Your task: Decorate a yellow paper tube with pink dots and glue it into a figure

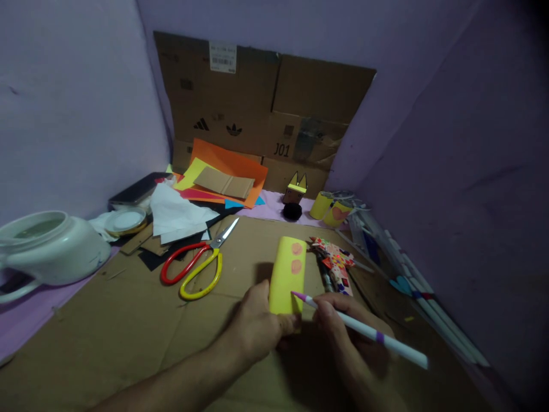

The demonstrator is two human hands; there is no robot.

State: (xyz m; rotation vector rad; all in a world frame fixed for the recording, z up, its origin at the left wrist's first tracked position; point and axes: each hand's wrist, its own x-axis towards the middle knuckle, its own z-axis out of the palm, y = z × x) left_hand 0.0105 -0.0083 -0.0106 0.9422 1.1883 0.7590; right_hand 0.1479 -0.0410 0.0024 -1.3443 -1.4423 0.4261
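A yellow paper tube (283,280) lies on the cardboard sheet, two round pinkish-orange marks on its far half. My left hand (259,320) grips its near end, fingers closed around it. In my right hand (349,337) is a white marker (364,329) with a purple tip and a purple band. The tip meets or nearly meets the yellow surface below the two marks. Left of the tube, a pair of scissors (206,257) with one red and one yellow handle rests with blades pointing away.
A white teapot (51,249) stands at the left. Coloured papers (231,157) and white paper scraps (178,212) are piled behind. Small yellow rolls (321,205) sit at the back right. Several white markers (429,297) line the right wall, and a patterned pouch (337,260) lies right of the tube.
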